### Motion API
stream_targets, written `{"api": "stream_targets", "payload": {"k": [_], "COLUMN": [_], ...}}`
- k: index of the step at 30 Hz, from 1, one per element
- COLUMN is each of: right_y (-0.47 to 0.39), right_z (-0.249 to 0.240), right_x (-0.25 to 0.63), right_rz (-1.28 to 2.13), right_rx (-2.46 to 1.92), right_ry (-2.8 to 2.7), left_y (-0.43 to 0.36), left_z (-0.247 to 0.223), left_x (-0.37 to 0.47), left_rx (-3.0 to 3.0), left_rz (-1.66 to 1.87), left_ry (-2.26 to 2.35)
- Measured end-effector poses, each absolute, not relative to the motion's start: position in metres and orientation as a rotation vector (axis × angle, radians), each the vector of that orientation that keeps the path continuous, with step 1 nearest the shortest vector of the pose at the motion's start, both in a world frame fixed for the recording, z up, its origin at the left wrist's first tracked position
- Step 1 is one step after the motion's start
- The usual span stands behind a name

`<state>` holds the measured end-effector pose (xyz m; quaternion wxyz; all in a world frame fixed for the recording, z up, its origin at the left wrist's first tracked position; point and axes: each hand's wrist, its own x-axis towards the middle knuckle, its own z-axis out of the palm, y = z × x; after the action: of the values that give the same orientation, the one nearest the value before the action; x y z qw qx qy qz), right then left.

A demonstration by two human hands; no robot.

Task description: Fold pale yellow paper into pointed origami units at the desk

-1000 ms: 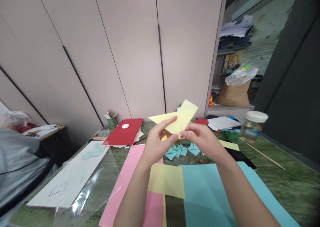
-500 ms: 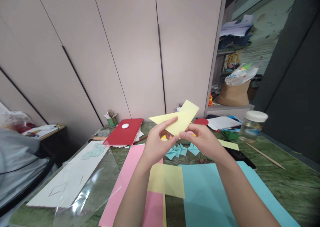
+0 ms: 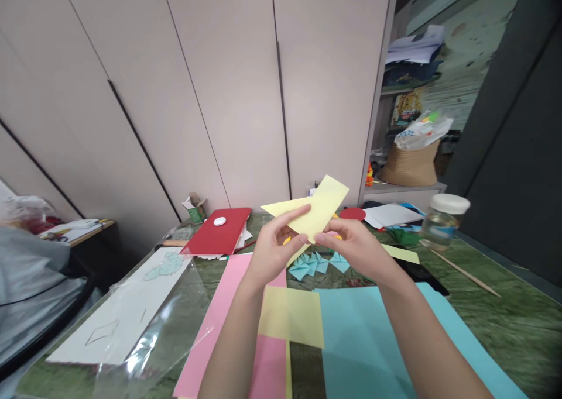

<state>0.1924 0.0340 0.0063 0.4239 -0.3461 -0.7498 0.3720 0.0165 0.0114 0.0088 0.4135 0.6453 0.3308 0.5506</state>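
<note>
Both my hands hold a folded piece of pale yellow paper (image 3: 322,209) above the table. My left hand (image 3: 274,250) grips its left side, one finger stretched across the front and the thumb near the lower point. With thumb and curled fingers, my right hand (image 3: 349,241) pinches the lower right edge. A narrow yellow flap shows below, between the hands. Behind and under them sit several folded blue paper pieces (image 3: 309,264). Flat below my hands lies a yellow paper square (image 3: 292,317), overlapping pink paper (image 3: 219,323). Blue sheets (image 3: 360,340) lie under my right forearm.
A red folder (image 3: 215,235) with a white round object (image 3: 220,221) lies at the back left. Clear plastic film (image 3: 162,323) partly covers a drawing (image 3: 92,329). On the right are a lidded jar (image 3: 444,223), a wooden stick (image 3: 465,273) and a dark phone-like slab (image 3: 424,276).
A yellow flap now shows beneath the folded paper, between my hands. My left thumb has shifted slightly up and left; otherwise the hands stay nearly in place.
</note>
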Motion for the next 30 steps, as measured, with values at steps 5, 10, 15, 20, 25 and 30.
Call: {"api": "stream_targets", "payload": {"k": [5, 10, 15, 20, 25, 30], "right_y": [0.036, 0.038, 0.036, 0.032, 0.034, 0.036], "right_z": [0.005, 0.004, 0.005, 0.008, 0.008, 0.004], "right_x": [0.192, 0.191, 0.188, 0.186, 0.187, 0.189], "right_rz": [0.968, 1.04, 1.054, 0.972, 0.926, 0.934], "right_rx": [-0.813, -0.797, -0.786, -0.779, -0.691, -0.642], "right_ry": [-1.904, -1.908, -1.91, -1.975, -1.994, -2.014], "left_y": [0.016, 0.02, 0.019, 0.019, 0.019, 0.02], "left_z": [0.007, 0.006, 0.008, 0.009, 0.01, 0.01], "left_x": [0.012, 0.007, 0.006, 0.004, 0.003, 0.007], "left_rx": [1.589, 1.499, 1.447, 1.408, 1.351, 1.272], "left_rz": [1.422, 1.429, 1.429, 1.435, 1.41, 1.378], "left_ry": [0.773, 0.71, 0.669, 0.671, 0.631, 0.57]}}
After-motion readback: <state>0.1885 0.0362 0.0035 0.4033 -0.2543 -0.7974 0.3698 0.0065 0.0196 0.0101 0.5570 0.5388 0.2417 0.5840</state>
